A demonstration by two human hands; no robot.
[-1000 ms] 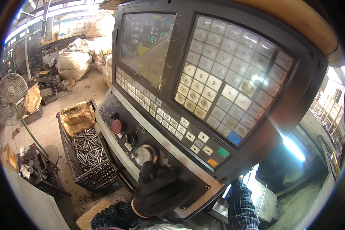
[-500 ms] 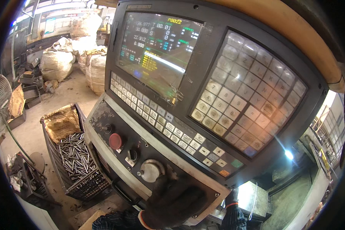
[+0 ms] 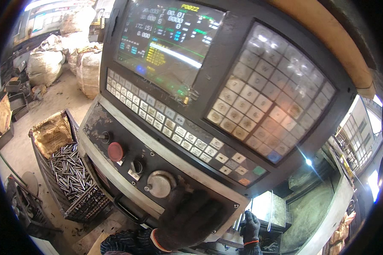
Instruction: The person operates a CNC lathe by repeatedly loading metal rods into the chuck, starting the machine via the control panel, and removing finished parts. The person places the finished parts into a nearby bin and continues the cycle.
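Observation:
My left hand (image 3: pixel 191 223), in a black glove with an orange cuff edge, lies over the lower right part of a machine control panel (image 3: pixel 166 146), just below a round metal handwheel (image 3: pixel 161 184). Its fingers look stretched out, though their outlines blend into the dark panel; nothing shows in it. Past the panel's lower right corner, my gloved right hand (image 3: pixel 251 226) is raised with curled fingers. Thin bright metal streaks show beside those fingers, but what they hold I cannot make out. Above the handwheel are rows of small keys (image 3: pixel 159 119) and a lit screen (image 3: pixel 166 42).
A red mushroom button (image 3: pixel 115 151) and a black rotary knob (image 3: pixel 135 167) stick out of the panel. Left of it stands a crate (image 3: pixel 66 208) of short metal pins (image 3: pixel 71 172). Large white sacks (image 3: pixel 44 68) stand farther back. A bright metal block (image 3: pixel 270 210) sits beside my right hand.
My right hand has come out from behind the panel's corner, so its fingers show. The readings on the screen have changed. My left hand stays over the panel while the whole view has shifted.

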